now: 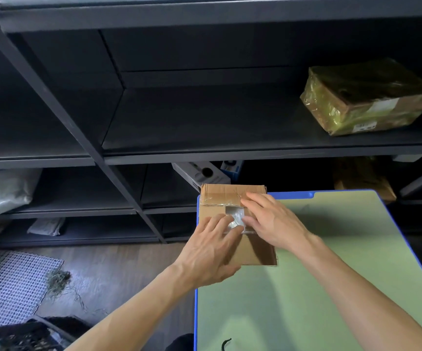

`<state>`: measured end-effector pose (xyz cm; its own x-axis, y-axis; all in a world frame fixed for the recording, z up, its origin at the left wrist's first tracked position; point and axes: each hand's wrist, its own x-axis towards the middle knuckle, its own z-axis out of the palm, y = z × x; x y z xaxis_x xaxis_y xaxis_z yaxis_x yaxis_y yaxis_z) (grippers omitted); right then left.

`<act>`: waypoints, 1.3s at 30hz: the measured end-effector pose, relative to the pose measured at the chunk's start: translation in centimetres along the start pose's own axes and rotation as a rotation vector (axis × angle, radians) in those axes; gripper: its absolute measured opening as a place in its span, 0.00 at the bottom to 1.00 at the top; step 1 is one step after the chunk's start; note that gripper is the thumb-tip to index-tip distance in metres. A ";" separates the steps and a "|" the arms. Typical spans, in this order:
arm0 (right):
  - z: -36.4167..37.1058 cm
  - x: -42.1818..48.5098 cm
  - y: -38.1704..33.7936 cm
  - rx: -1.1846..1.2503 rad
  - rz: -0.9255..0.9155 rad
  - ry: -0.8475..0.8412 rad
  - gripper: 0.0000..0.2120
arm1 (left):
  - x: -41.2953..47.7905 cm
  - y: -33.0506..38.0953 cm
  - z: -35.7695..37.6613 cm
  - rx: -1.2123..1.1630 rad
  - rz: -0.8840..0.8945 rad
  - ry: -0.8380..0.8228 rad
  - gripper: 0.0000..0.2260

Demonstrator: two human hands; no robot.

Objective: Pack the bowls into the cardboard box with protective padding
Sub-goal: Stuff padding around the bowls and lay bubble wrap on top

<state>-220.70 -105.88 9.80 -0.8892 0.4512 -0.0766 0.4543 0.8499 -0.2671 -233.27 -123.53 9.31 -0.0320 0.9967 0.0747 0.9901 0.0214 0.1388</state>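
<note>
While the cardboard box (220, 198) sits on the green table (331, 274), left hand (211, 252) and right hand (274, 221) press its flaps, fingers straight, slightly spread.

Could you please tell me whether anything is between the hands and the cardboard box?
Nothing visible does. The left hand and right hand rest flat on the top flaps of the brown cardboard box, beside a gap showing shiny clear padding.

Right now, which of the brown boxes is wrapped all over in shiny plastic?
The wrapped box on the shelf, upper right. The cardboard box under the left hand and right hand shows bare cardboard with only tape strips.
</note>
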 end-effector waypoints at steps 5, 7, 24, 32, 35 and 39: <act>-3.0 0.5 0.2 0.131 0.089 -0.184 0.26 | 0.8 -1.6 -2.1 -0.084 0.004 0.150 0.17; -3.9 0.7 0.1 0.170 0.099 -0.224 0.29 | 1.9 -2.7 -2.8 -0.047 -0.049 0.112 0.18; 1.5 -1.0 -0.4 -0.166 0.082 -0.147 0.57 | 5.2 -4.8 1.6 0.042 -0.214 -0.140 0.37; 2.8 0.3 0.0 0.016 0.117 -0.050 0.53 | 6.9 -7.0 1.3 -0.006 -0.149 -0.300 0.57; 2.3 0.8 0.3 0.039 0.131 -0.051 0.50 | 7.8 -7.8 1.1 -0.050 -0.138 -0.279 0.55; 0.8 2.3 0.5 0.050 0.157 -0.087 0.46 | 9.4 -9.3 0.5 -0.098 -0.125 -0.282 0.53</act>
<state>-222.56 -104.63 8.70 -0.8098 0.5502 -0.2039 0.5867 0.7550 -0.2928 -242.69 -114.33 8.24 -0.0996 0.9697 -0.2232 0.9627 0.1506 0.2247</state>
